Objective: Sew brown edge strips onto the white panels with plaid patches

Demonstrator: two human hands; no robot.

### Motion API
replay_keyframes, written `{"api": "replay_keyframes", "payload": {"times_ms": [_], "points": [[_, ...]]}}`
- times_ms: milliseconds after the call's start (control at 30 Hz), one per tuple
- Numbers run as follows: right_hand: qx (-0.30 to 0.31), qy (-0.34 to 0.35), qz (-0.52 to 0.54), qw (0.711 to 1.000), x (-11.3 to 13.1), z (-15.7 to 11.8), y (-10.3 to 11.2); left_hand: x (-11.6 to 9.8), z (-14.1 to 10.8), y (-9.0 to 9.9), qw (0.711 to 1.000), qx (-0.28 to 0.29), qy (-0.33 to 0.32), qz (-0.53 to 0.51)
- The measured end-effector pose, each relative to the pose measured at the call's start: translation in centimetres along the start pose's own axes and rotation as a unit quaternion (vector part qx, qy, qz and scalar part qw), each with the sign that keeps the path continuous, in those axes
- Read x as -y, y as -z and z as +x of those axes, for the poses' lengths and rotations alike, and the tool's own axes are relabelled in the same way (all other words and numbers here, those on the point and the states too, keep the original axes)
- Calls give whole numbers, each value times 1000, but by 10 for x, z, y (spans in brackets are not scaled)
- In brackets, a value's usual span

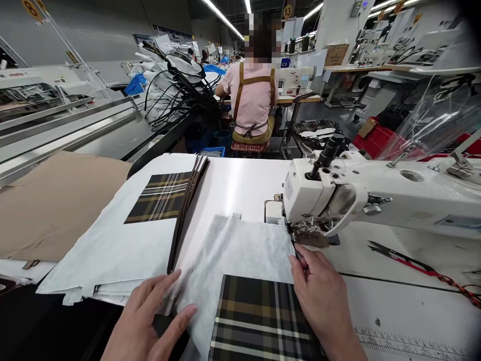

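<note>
A white fabric panel (248, 245) with a dark plaid patch (259, 316) lies before me, its right edge running under the presser foot area of a white sewing machine (326, 185). My right hand (321, 291) pinches that edge, just this side of the needle area. At the panel's left side, my left hand (152, 311) has its thumb and fingers spread, close to the cloth; whether the fingertips touch it is hard to tell. Left of it rests a stack of similar white panels (112, 245) with dark edging and a plaid patch on top.
Red-handled thread snips (409, 260) lie on the table right of my right hand. A ruler scale (406, 346) marks the front edge. Brown fabric (63, 200) covers the far left. Ahead, a person in a pink shirt (253, 100) sits beside a heap of white pieces (169, 85).
</note>
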State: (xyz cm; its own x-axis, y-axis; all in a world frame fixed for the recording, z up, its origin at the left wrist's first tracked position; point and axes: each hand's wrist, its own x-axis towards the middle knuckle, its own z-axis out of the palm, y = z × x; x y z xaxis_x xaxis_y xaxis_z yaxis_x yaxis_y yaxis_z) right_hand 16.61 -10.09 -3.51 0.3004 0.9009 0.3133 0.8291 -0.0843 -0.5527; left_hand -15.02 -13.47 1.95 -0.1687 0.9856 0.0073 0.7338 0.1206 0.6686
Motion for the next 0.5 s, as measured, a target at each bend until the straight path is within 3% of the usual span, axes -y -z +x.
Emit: {"api": "replay_keyframes", "payload": {"times_ms": [67, 167, 267, 500], "points": [[-4, -1, -8, 1000, -1, 0, -1, 2, 12, -3, 997, 6, -32, 74], [-6, 0, -14, 1000, -1, -1, -1, 6, 27, -11, 992, 41, -69, 99], [1, 6, -21, 1000, 1, -1, -1, 2, 32, -17, 991, 58, -94, 75], [-9, 21, -45, 999, 5, 0, 0, -25, 33, -14, 997, 40, -67, 14]]}}
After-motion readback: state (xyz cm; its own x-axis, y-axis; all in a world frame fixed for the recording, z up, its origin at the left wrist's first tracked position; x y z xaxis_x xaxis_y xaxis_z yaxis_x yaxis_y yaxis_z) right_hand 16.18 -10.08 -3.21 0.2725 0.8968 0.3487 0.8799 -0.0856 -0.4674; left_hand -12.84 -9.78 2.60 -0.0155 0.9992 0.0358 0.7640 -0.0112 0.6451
